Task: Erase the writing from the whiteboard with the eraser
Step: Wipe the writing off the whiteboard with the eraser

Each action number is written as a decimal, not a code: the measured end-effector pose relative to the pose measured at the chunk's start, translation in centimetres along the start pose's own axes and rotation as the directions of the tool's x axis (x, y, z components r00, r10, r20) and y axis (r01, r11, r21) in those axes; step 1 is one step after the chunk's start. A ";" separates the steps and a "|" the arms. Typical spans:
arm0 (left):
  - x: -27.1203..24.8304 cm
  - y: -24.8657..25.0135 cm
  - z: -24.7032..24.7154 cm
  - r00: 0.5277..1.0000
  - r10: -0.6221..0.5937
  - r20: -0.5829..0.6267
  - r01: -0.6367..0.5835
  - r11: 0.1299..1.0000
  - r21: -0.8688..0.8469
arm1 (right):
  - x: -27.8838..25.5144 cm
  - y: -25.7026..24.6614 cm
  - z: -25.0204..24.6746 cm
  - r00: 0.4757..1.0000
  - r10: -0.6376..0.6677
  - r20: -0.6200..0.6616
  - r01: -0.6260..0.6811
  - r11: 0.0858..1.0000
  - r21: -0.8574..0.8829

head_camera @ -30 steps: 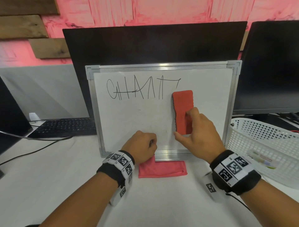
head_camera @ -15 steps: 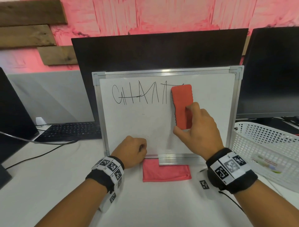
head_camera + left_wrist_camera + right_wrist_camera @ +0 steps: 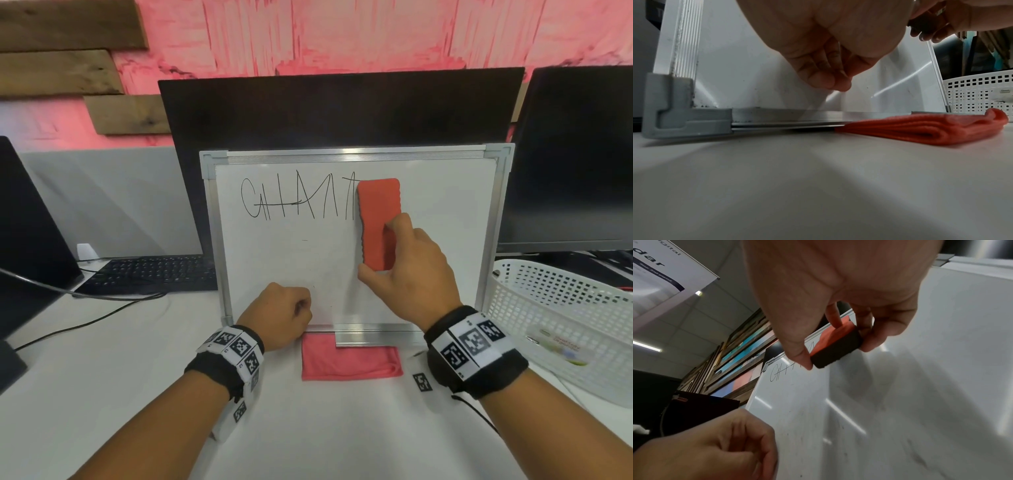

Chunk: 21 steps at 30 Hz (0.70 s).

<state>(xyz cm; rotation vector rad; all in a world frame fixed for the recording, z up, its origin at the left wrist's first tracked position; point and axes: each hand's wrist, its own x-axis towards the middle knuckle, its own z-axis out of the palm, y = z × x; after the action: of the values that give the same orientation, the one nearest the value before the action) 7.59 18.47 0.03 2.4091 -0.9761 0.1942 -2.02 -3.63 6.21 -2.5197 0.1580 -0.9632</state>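
Observation:
A whiteboard in an aluminium frame leans upright against a dark monitor. Black writing runs along its upper left. My right hand grips a red eraser with a black felt underside, pressed flat on the board over the right end of the writing. Thumb and fingers pinch the eraser's lower half. My left hand is curled into a fist holding nothing, knuckles against the board's lower left near the bottom frame.
A folded red cloth lies on the white desk under the board's bottom edge. A white perforated basket stands at the right. A black keyboard and cables lie at the left, with dark monitors on both sides.
The eraser has slid up and a little left across the board, now covering the last strokes of the writing. The left fist has stayed at the board's lower edge.

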 end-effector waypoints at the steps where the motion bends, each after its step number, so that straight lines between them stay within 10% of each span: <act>1: 0.0 0.1 -0.1 1.000 0.002 -0.001 -0.002 1.000 -0.001 | 0.1 -0.1 0.1 1.000 0.000 0.004 0.000 1.000 -0.001; 21: -0.2 0.0 -0.3 0.999 -0.023 -0.040 0.024 1.000 0.015 | -2.0 -1.5 2.3 0.996 -0.029 0.079 0.029 1.000 -0.002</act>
<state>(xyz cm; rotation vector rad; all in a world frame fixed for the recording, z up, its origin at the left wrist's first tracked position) 7.49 18.71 0.23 2.4204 -0.9311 0.2415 -2.04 -0.94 4.15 -2.5644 0.0995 -0.8737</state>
